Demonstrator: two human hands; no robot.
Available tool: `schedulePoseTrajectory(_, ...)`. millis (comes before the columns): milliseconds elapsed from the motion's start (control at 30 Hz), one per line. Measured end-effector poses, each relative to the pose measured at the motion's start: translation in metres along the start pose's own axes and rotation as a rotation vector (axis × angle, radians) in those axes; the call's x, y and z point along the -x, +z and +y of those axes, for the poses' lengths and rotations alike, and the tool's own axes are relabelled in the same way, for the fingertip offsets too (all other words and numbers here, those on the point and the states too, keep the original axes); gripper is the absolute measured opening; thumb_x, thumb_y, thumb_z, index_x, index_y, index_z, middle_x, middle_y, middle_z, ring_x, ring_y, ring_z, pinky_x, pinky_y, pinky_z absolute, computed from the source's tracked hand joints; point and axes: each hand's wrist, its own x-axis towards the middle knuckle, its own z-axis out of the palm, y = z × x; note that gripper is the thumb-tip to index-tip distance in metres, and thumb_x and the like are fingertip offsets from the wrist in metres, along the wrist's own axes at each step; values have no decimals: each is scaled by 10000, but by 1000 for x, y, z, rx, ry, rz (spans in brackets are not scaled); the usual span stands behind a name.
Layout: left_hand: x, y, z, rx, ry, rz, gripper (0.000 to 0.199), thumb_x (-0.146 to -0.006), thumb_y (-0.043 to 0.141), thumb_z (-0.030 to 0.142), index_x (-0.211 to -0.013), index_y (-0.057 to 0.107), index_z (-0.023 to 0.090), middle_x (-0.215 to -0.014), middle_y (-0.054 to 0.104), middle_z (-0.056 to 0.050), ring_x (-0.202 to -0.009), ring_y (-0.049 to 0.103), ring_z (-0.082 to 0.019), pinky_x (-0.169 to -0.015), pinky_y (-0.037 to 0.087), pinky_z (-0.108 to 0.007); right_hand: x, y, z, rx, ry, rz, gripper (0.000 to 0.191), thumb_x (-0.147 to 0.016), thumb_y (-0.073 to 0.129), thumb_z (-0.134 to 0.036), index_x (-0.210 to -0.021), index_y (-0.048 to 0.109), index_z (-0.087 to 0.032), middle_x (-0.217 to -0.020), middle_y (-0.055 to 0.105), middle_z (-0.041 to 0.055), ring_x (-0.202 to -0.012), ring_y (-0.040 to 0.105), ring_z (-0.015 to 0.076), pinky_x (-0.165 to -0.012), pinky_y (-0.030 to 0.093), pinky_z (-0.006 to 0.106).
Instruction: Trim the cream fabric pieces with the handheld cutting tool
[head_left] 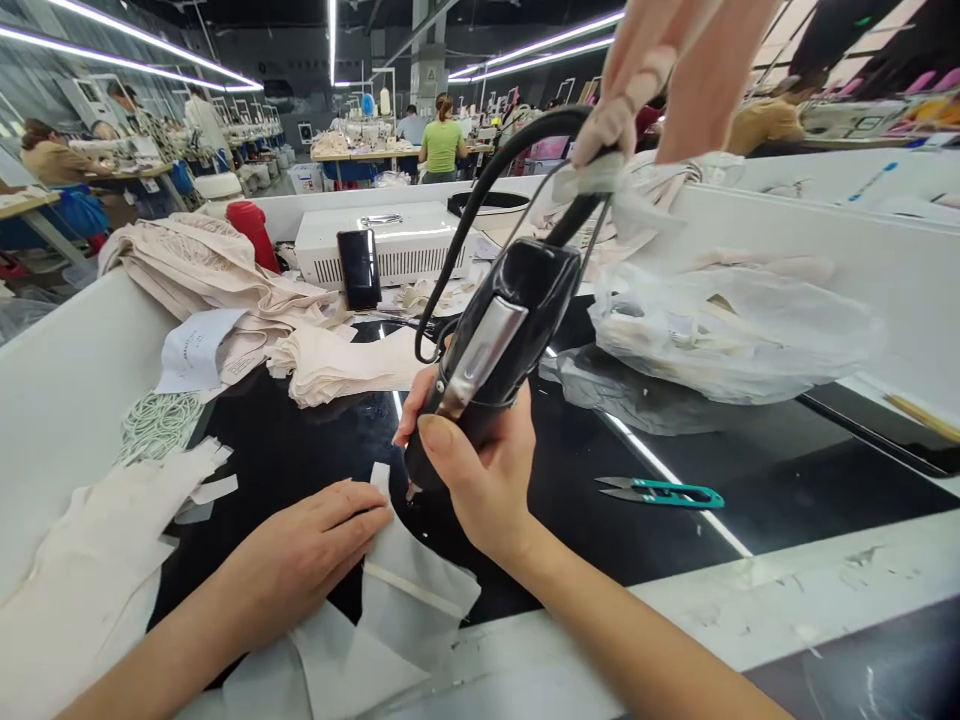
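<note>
The person's right hand (pixel 487 470) has its grip clamped around a black handheld tool (pixel 529 285), which is tilted above the glossy black table (pixel 555 530), its lower end near the pale fabric piece (pixel 397 550). A black cable (pixel 474 190) loops beside the tool. The left hand (pixel 315 540) lies palm down, its grip unclenched and fingers side by side, fingertips touching the fabric piece at the near edge of the table; whether its hidden thumb pinches anything, one cannot tell. Teal-handled snips (pixel 667 493) lie to the right, near a translucent plastic bag (pixel 735 330). Beyond the hands sits a stack of pale cloth (pixel 337 368), with a dark phone (pixel 360 270) propped upright behind it.
</note>
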Motion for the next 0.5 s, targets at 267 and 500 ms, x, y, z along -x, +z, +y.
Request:
schedulePoseTrajectory(267,-21,0,19,-57,-7,81,236,-1103,414,194,-1196,626,148,-1148,701,-96,-1065,697,-208,-1000,604,-364,-7,-43,-20,117,-45,-34,518,-848,799,-547,-1215,523,-307,-969,630,-11,-762,603,181,-707,551,356)
schedulePoseTrajectory(500,-41,16,40,-7,-60,5,260,-1117,403,252,-997,620,177,-1074,672,-76,-986,706,-199,-868,639,-349,-6,-95,-33,542,-54,-180,686,-869,771,-553,-1442,494,-295,-1221,679,72,-1032,653,259,-914,574,431)
